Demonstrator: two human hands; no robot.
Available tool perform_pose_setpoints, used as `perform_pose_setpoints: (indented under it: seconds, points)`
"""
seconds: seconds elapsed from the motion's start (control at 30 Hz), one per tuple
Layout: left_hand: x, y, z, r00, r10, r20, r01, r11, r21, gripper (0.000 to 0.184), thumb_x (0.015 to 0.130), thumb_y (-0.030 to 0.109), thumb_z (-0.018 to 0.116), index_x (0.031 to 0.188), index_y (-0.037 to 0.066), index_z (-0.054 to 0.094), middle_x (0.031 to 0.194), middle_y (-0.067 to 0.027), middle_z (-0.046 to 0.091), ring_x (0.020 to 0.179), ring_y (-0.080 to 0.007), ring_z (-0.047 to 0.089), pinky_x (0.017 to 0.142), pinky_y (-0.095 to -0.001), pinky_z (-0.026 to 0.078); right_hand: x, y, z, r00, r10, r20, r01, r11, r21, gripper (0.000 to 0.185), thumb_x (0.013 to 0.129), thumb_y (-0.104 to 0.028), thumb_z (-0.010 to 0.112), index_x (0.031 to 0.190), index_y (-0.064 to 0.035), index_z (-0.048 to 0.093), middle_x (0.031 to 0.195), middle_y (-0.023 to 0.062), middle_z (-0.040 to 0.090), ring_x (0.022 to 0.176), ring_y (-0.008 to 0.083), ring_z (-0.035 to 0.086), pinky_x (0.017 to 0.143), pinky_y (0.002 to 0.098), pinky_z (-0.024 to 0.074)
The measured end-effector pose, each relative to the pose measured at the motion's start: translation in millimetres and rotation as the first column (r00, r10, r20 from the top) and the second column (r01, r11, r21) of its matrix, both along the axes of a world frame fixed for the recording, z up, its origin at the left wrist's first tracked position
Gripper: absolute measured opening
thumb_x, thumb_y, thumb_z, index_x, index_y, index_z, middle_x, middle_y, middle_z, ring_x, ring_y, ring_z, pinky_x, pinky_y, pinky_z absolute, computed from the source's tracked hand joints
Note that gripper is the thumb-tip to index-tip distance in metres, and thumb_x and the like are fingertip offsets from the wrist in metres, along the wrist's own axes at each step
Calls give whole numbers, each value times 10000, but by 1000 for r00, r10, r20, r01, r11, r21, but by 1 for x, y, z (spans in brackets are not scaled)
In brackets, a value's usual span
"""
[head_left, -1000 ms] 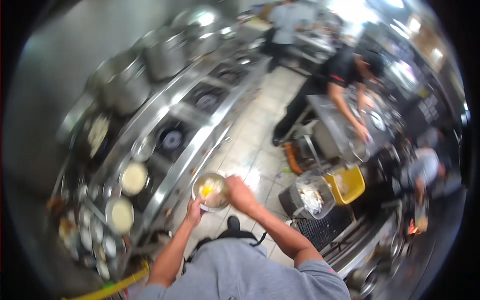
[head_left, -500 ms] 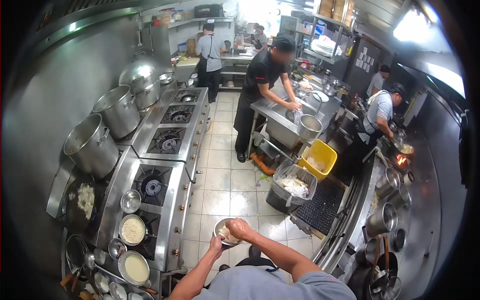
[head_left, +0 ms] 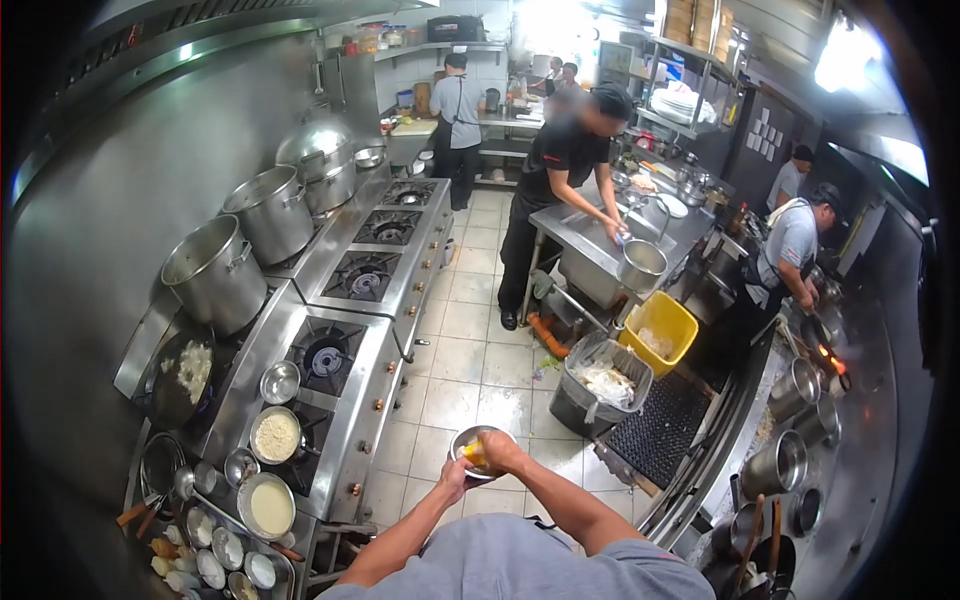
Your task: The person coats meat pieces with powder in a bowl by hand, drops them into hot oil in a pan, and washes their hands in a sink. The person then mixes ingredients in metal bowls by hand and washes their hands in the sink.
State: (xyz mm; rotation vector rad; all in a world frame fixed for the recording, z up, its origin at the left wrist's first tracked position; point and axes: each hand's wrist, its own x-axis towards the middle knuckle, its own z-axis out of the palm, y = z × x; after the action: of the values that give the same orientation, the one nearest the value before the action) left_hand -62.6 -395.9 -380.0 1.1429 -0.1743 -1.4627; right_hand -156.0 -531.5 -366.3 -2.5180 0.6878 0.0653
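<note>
Low in front of my body, a metal bowl (head_left: 463,439) is gripped at its left rim by my left hand (head_left: 453,474), thumb over the edge. My right hand (head_left: 499,452) reaches into the bowl from the right with its fingers curled closed. A yellow-orange patch (head_left: 474,455) shows by those fingers; whether it is food or something held I cannot tell. Pale food lies in the bowl, mostly covered by my hand.
On the left stove stand a bowl of pale crumbs (head_left: 276,436), a bowl of cream-coloured liquid (head_left: 268,506), a wok (head_left: 181,378) and big pots (head_left: 214,275). A bin (head_left: 600,388) and a yellow tub (head_left: 660,333) stand ahead right. A co-worker (head_left: 566,165) works at the sink.
My right hand has gone from a fist above the bowl to lower inside it, and yellow-orange now shows there. The view has shifted left, so things appear further right.
</note>
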Motion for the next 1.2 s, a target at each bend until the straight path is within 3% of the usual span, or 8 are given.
perform_pose_setpoints:
  seconds: [0.07, 0.27, 0.37, 0.57, 0.8, 0.97, 1.07, 1.2]
  points:
    - [-2, -1, 8, 998, 32, 59, -34, 999, 34, 498, 810, 82, 446, 1261, -128, 426, 1207, -271, 548, 1054, -393, 625, 909, -516, 552, 0, -3, 9, 999, -38, 16, 39, 998, -48, 282, 765, -245, 709, 919, -15, 652, 864, 208, 689, 853, 367, 675, 768, 434, 534]
    - [-4, -15, 15, 986, 121, 114, -127, 991, 44, 455, 796, 68, 479, 1201, -140, 461, 1137, -245, 585, 976, -366, 656, 860, -489, 577, -18, -17, 44, 984, 84, 156, -117, 968, 223, 529, 742, -317, 734, 1215, -111, 613, 1041, 252, 650, 1024, 394, 614, 883, 444, 492]
    - [-7, -31, 14, 997, 71, -1, -71, 996, -52, 695, 728, -6, 472, 1394, 84, 294, 1251, -170, 505, 1048, -340, 616, 816, -494, 600, -18, -3, 37, 986, -73, 150, 78, 996, -30, 849, 703, -437, 782, 1391, -108, 409, 1147, 300, 556, 1130, 507, 476, 895, 518, 468]
    - [-10, -34, 0, 991, -31, -131, 28, 999, -24, 671, 746, -22, 442, 1394, 93, 310, 1256, -185, 503, 1091, -348, 606, 852, -512, 584, -16, -28, 7, 987, -120, 109, 118, 993, 23, 401, 735, -208, 708, 1089, -24, 673, 984, 301, 641, 930, 417, 643, 835, 451, 517]
    - [-13, -50, 29, 998, 57, 34, -58, 998, 22, 572, 781, 16, 443, 1333, -86, 332, 1238, -234, 524, 1069, -389, 617, 954, -517, 534, -36, -32, 99, 978, -108, 178, 71, 977, 203, 444, 687, -248, 738, 1081, -51, 685, 995, 217, 689, 946, 358, 665, 831, 426, 519]
    - [-30, -61, 58, 995, -15, 95, 22, 997, -69, 462, 778, 11, 460, 1233, -72, 450, 1162, -207, 579, 968, -310, 659, 848, -460, 581, -33, -18, 53, 883, -193, 429, 316, 919, -237, 483, 690, -233, 739, 1093, 18, 650, 859, 255, 656, 862, 405, 631, 803, 466, 512]
    - [-30, -56, 43, 1000, -11, -26, 9, 998, -55, 463, 778, 12, 468, 1232, -76, 448, 1170, -206, 575, 969, -332, 661, 866, -466, 578, -30, -35, 36, 974, -171, 148, 172, 985, 4, 468, 744, -266, 707, 1118, 3, 625, 976, 263, 625, 987, 401, 602, 835, 461, 507]
    - [-21, -54, 27, 995, -39, -93, 38, 999, -7, 554, 765, 12, 450, 1314, -25, 385, 1172, -194, 555, 976, -334, 655, 868, -501, 583, -33, -42, 36, 952, -145, 269, 184, 975, -127, 254, 744, -182, 665, 895, 21, 687, 901, 265, 669, 855, 397, 658, 763, 464, 530]
